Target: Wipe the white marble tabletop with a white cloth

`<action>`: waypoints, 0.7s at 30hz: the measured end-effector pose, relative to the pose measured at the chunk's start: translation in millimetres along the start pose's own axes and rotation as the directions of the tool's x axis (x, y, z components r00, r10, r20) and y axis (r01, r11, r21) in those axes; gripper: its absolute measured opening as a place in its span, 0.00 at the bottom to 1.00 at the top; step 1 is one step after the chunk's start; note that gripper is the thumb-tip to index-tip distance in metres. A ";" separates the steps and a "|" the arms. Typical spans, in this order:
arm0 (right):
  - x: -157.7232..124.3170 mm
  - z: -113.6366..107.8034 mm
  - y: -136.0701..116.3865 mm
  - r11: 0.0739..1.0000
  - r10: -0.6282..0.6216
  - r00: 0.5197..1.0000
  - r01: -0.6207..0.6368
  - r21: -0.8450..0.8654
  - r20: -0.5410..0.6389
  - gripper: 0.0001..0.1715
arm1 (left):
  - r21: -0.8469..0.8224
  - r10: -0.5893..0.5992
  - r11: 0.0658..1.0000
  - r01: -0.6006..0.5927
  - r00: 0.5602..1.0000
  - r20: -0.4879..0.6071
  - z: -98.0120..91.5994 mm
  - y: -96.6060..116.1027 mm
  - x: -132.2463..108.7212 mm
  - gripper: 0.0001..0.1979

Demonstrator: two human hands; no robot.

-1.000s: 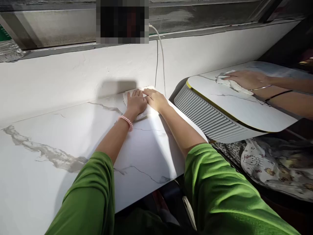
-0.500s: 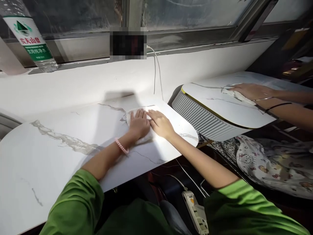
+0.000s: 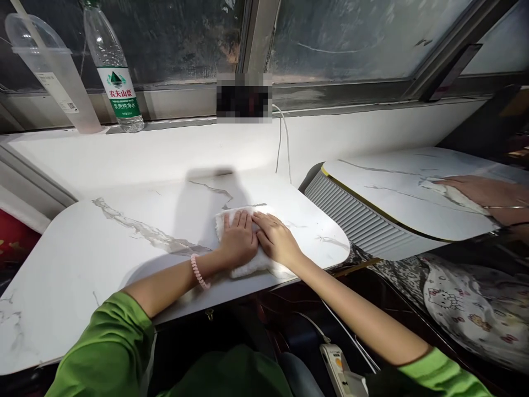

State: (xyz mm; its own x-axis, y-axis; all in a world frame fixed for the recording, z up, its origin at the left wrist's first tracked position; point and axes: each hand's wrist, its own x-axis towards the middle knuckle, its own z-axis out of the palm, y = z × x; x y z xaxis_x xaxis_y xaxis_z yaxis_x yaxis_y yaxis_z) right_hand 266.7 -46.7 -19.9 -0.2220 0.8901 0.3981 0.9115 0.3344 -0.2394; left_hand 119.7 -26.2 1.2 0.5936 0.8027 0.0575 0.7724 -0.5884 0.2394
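My left hand (image 3: 238, 238) and my right hand (image 3: 276, 238) lie side by side, fingers flat and stretched out, pressing a white fluffy cloth (image 3: 253, 266) onto a white marble-patterned tabletop (image 3: 124, 248). The cloth sits near the table's front edge, at its right part. A pink bead bracelet (image 3: 199, 271) is on my left wrist. Both sleeves are green.
A water bottle (image 3: 118, 82) and a clear plastic cup (image 3: 53, 71) stand on the window sill at the back left. A white cable (image 3: 283, 143) hangs down the wall. To the right, another person's hand (image 3: 483, 193) presses a cloth on a second marble table (image 3: 392, 193). A power strip (image 3: 339, 369) lies below.
Both my hands have slid the cloth from the table's far edge by the wall toward its front edge. The other person's hand moved right on the second table.
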 end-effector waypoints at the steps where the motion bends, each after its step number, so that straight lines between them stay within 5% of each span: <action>1: 6.9 2.6 1.3 1.000 0.007 1.000 -0.007 0.002 0.002 0.29 | -0.001 -0.004 1.000 0.004 1.000 -0.002 -0.1 -4.7 5.4 0.30; 14: 134.5 49.5 22.2 0.993 0.120 0.993 -0.120 -0.018 0.003 0.26 | 0.030 -0.059 0.998 0.060 0.997 -0.042 -13.6 -91.0 105.0 0.28; 21: 143.5 56.6 26.8 0.997 0.059 0.998 -0.060 -0.056 -0.021 0.25 | 0.038 -0.099 0.994 0.103 0.990 -0.100 -9.6 -94.5 107.4 0.27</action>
State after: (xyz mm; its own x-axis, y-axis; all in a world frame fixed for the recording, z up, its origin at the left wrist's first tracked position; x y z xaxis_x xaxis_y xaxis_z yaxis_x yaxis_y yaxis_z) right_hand 239.7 107.5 -19.4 -0.1605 0.9016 0.4016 0.9412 0.2623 -0.2128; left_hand 108.2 116.6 -5.9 0.4890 0.8626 0.1299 0.8373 -0.5059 0.2073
